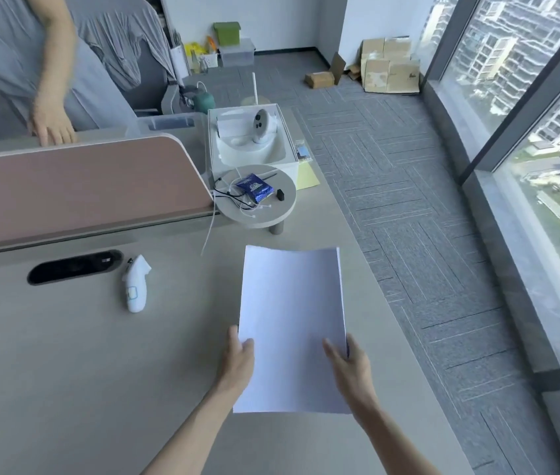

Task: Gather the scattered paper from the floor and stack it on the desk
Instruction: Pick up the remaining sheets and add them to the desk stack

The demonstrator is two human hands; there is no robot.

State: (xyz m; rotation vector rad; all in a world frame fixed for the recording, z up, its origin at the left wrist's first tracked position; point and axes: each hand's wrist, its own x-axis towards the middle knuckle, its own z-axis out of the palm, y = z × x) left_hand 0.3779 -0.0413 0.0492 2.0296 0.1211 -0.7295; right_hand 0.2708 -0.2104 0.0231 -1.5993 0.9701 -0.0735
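I hold the paper stack (291,323) by its near corners, left hand (237,358) and right hand (348,363) pinching; its long axis runs away from me, right of the white controller (135,286), above the desk (66,371).

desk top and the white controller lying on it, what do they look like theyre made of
Desk: likely laminate, matt beige-grey, smooth and even with no grain or glare. White controller: looks like moulded plastic, slightly glossy, with rounded seamless curves and soft highlights.
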